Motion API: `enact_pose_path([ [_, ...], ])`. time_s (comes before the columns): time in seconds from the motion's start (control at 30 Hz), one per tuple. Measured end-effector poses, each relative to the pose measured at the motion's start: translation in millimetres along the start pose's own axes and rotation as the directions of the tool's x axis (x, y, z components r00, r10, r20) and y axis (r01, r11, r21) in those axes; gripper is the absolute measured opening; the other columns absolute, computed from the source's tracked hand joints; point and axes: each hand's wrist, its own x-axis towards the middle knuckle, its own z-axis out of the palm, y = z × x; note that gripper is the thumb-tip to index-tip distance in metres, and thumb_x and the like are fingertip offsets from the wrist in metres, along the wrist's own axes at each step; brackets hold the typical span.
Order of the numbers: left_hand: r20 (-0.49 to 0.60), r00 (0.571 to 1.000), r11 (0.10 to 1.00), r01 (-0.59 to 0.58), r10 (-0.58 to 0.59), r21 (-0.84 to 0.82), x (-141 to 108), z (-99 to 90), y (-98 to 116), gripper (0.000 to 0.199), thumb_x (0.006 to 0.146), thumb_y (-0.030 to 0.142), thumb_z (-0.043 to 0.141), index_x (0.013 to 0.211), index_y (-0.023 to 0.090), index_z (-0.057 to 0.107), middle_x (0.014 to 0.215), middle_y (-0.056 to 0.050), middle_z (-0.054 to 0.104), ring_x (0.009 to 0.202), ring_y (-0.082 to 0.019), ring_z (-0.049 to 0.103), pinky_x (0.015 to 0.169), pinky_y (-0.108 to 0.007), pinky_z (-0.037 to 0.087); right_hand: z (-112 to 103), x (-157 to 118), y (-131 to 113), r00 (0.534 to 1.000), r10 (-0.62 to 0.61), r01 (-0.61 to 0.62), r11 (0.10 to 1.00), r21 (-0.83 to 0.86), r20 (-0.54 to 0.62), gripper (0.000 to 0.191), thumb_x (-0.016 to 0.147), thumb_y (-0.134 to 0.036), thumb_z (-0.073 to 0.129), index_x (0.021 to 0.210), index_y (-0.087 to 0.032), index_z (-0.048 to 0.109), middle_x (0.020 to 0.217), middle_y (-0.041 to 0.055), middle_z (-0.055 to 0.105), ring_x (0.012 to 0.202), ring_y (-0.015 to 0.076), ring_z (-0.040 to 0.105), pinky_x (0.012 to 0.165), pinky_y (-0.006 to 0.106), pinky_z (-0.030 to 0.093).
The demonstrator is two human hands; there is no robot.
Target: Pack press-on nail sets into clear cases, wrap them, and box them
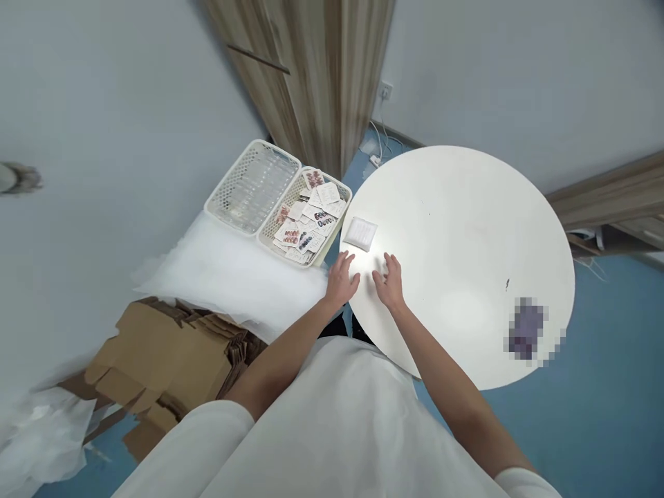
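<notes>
A small white padded packet point(360, 234) lies flat near the left edge of the round white table point(467, 228). Just below it, at the table's rim, is my left hand point(341, 280), fingers apart and holding nothing. My right hand point(389, 282) hovers over the tabletop a little to the right, also empty with its fingers spread. Neither hand touches the packet. Left of the table, a white plastic basket point(311, 265) holds many small printed cards point(311, 221), some showing red or dark oval shapes.
Beside the card basket stands a second basket point(233, 225) with clear plastic pieces point(259, 187). White foam wrap point(233, 270) lies under them. Flattened cardboard boxes point(166, 353) are stacked lower left. A blurred purple object point(526, 328) rests at the table's right. Cables point(381, 138) run behind the table.
</notes>
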Motion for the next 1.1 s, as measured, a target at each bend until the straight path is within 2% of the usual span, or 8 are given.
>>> enact_pose_path([
  [0.23,0.268,0.957,0.977,0.157,-0.114,-0.144,-69.9,-20.0,21.0,0.04,0.081,0.033,0.048,0.119,0.019,0.048,0.118,-0.009,0.057,0.104,-0.02,0.057,0.087,-0.034,0.048,-30.9,-47.3,16.4,0.998,-0.04,0.035,0.993,0.115,0.042,0.052,0.079,-0.033,0.044,0.129,-0.022,0.034,0.127,0.0121,0.043,0.086,0.016,0.056,0.077,0.036,0.048],
  [0.37,0.322,0.937,0.989,0.147,-0.133,-0.018,-117.0,-41.4,31.6,0.042,0.081,0.038,0.05,0.121,0.023,0.047,0.119,-0.007,0.057,0.101,-0.021,0.059,0.077,-0.03,0.052,-13.5,-61.6,6.6,0.97,-0.119,0.091,0.986,0.137,0.214,0.048,0.08,-0.032,0.043,0.125,-0.017,0.04,0.109,0.0105,0.056,0.071,0.0135,0.055,0.074,0.036,0.049],
  [0.47,0.321,0.935,0.986,0.125,-0.154,0.109,-147.4,-63.3,34.4,0.045,0.08,0.04,0.051,0.121,0.022,0.048,0.119,-0.007,0.057,0.1,-0.021,0.06,0.074,-0.029,0.052,9.8,-69.5,-12.6,0.899,-0.208,0.162,0.976,0.148,0.386,0.044,0.08,-0.032,0.042,0.122,-0.018,0.043,0.103,0.0091,0.058,0.07,0.0142,0.056,0.07,0.035,0.05],
  [0.67,-0.03,0.976,0.944,0.217,-0.216,0.248,-193.9,-113.2,18.6,0.044,0.081,0.038,0.049,0.122,0.02,0.046,0.125,-0.009,0.051,0.115,-0.02,0.048,0.092,-0.032,0.042,51.3,-80.6,-63.8,0.581,-0.485,0.514,0.841,0.167,0.654,0.032,0.081,-0.033,0.045,0.109,-0.02,0.054,0.098,0.0064,0.062,0.078,0.0164,0.059,0.072,0.033,0.048],
  [0.8,-0.308,0.893,0.853,0.42,-0.328,0.309,-229.3,-151.2,-2.2,0.044,0.082,0.039,0.047,0.121,0.019,0.045,0.129,-0.011,0.045,0.117,-0.025,0.045,0.091,-0.037,0.041,83.1,-94.5,-107.5,0.438,-0.628,0.752,0.648,0.121,0.644,0.029,0.082,-0.035,0.048,0.105,-0.02,0.056,0.101,0.0071,0.061,0.091,0.0202,0.057,0.08,0.035,0.045],
  [0.93,-0.421,0.795,0.736,0.585,-0.438,0.339,-273.1,-190.0,-33.8,0.042,0.082,0.039,0.046,0.119,0.018,0.046,0.117,-0.012,0.054,0.105,-0.026,0.052,0.083,-0.038,0.042,129.3,-128.5,-159.6,0.295,-0.651,0.919,0.395,-0.02,0.699,0.024,0.084,-0.028,0.042,0.101,-0.02,0.058,0.095,0.0078,0.063,0.089,0.0221,0.057,0.079,0.036,0.042],
  [1.03,-0.428,0.782,0.697,0.61,-0.452,0.378,-301.8,-211.8,-62.9,0.042,0.079,0.035,0.051,0.117,0.016,0.049,0.115,-0.013,0.056,0.106,-0.027,0.052,0.086,-0.039,0.04,168.1,-158.5,-191.0,0.245,-0.57,0.964,0.228,-0.136,0.784,0.021,0.082,-0.022,0.044,0.096,-0.019,0.059,0.088,0.0106,0.064,0.084,0.0238,0.057,0.074,0.036,0.041],
  [1.1,-0.401,0.818,0.725,0.561,-0.413,0.399,-316.4,-220.6,-82.0,0.042,0.077,0.035,0.054,0.115,0.018,0.05,0.119,-0.012,0.054,0.112,-0.028,0.047,0.091,-0.04,0.036,191.6,-172.5,-203.5,0.305,-0.556,0.952,0.202,-0.23,0.773,0.023,0.079,-0.021,0.048,0.1,-0.017,0.057,0.093,0.015,0.062,0.089,0.0267,0.055,0.075,0.038,0.039],
])
